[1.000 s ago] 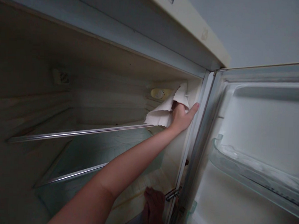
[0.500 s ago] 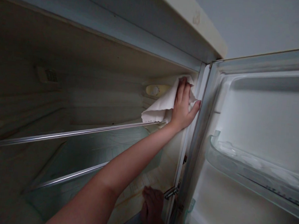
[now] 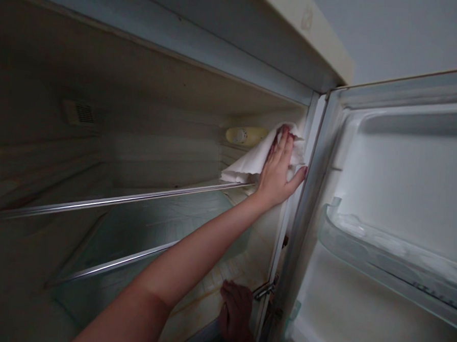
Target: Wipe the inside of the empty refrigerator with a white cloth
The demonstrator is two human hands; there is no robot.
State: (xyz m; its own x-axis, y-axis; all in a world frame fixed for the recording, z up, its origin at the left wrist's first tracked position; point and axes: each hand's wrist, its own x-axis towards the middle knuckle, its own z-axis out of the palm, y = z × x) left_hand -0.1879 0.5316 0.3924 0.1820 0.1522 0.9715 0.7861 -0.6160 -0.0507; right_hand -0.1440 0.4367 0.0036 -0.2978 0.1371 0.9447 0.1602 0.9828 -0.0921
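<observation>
My left hand (image 3: 278, 168) reaches up to the right inner wall of an open fridge. It presses a white cloth (image 3: 252, 164) flat on that wall beside the front frame, its fingers over the cloth and the thumb out toward the door side. One end of the cloth hangs down to the metal trim of the top glass shelf (image 3: 135, 198). Lower down and in shadow, my right hand (image 3: 236, 309) is closed over the front edge of a lower shelf (image 3: 204, 338), close to the shelf's metal end. Its fingertips are dark and hard to make out.
The open fridge door (image 3: 408, 170) stands at the right, with a clear door shelf (image 3: 384, 261) on it. A yellowish dial housing (image 3: 245, 136) sits on the inner wall just left of the cloth. A second glass shelf (image 3: 120, 265) lies under the top one.
My left hand and the cloth have slid slightly down the wall, and the cloth is bunched closer around the fingers. My right hand stays at the lower shelf edge. The view has shifted slightly.
</observation>
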